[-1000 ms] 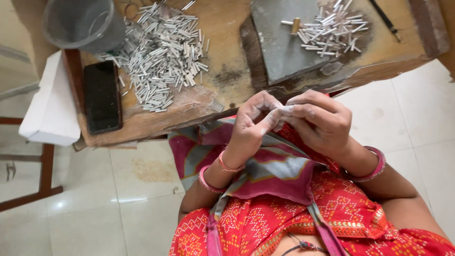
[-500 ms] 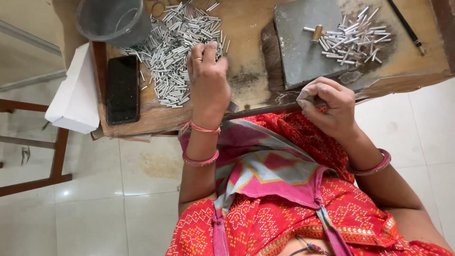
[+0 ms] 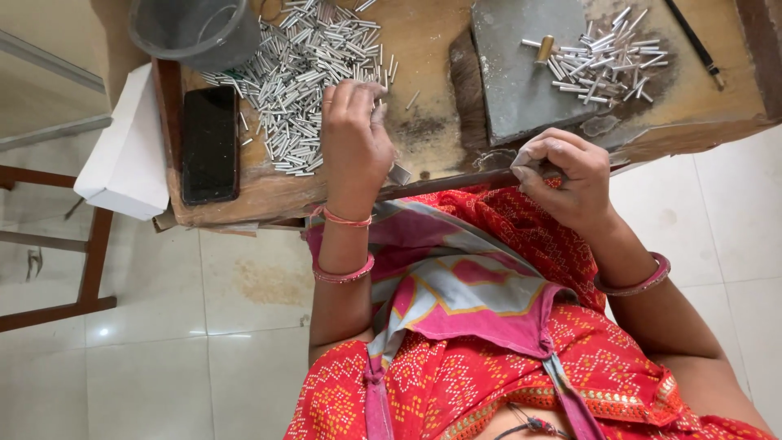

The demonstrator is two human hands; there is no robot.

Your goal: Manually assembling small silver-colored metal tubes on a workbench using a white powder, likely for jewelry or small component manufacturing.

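Beside left hand (image 3: 354,143): tube pile (image 3: 305,81), phone (image 3: 210,143), bucket (image 3: 195,31).

We see bright, even daylight and soft, short shadows. A small glare spot sits on the floor tiles (image 3: 103,332) at eight o'clock. The focus holds sharp at centre; lines bow slightly toward the edges, and the nearest cloth at six o'clock softens.

a black phone (image 3: 210,143) lies beside a white box (image 3: 122,163), below a grey plastic cup (image 3: 195,31).
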